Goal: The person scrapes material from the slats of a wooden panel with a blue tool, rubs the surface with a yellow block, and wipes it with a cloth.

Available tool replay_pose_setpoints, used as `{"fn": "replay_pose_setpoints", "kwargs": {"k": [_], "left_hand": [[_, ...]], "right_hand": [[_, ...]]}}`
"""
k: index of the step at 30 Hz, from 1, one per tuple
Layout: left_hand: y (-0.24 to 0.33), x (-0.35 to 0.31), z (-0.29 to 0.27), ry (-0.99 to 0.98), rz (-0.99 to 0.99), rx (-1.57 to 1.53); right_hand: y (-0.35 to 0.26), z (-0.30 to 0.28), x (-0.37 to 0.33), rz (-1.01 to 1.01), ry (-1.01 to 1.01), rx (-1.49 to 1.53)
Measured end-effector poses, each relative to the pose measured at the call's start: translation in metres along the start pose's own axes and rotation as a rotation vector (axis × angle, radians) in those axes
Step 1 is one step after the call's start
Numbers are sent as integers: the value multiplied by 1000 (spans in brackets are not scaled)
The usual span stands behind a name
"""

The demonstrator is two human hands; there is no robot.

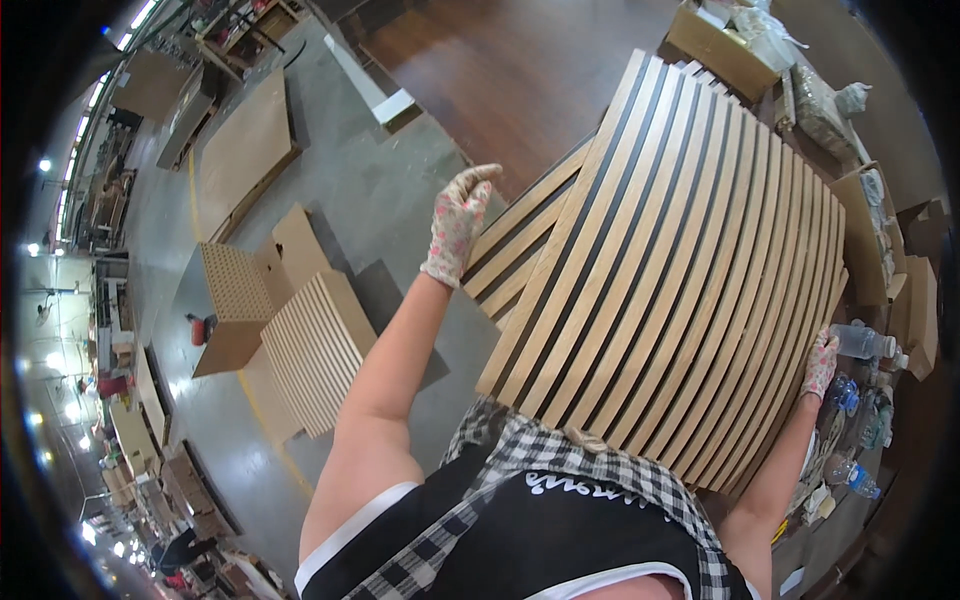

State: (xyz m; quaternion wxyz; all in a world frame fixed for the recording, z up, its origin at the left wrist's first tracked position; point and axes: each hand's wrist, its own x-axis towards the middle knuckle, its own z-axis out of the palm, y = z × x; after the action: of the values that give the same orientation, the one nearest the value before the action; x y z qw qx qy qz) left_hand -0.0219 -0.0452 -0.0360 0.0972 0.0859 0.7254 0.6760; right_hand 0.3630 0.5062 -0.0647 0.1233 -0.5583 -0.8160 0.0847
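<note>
A large wooden slat panel (680,270), pale strips with dark gaps between them, lies tilted in front of my body, its near edge against my checked apron (530,435). Under its left side another slatted panel (525,240) shows in part, its strips running at a different angle. My right hand (822,362), in a flowered glove, grips the slat panel's right edge; the fingertips are partly hidden. My left hand (463,222), gloved alike, is raised off the panel's left side with one finger stretched out and nothing in it.
Plastic bottles (862,342) and cardboard boxes (870,230) crowd the right side. Beyond the panel lies a brown wooden surface (500,70). On the grey floor to the left stand a smaller slatted stack (315,350) and a perforated board (235,280). Flat cardboard (245,150) lies farther off.
</note>
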Motion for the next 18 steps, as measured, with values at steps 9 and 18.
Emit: {"fn": "replay_pose_setpoints", "kwargs": {"k": [9, 18], "left_hand": [[-3, -11, -29, -79, -15, 109], [-3, 5, -33, -164, -45, 94]], "right_hand": [[40, 17, 36, -81, -225, 318], [25, -12, 9, 91, -436, 782]]}}
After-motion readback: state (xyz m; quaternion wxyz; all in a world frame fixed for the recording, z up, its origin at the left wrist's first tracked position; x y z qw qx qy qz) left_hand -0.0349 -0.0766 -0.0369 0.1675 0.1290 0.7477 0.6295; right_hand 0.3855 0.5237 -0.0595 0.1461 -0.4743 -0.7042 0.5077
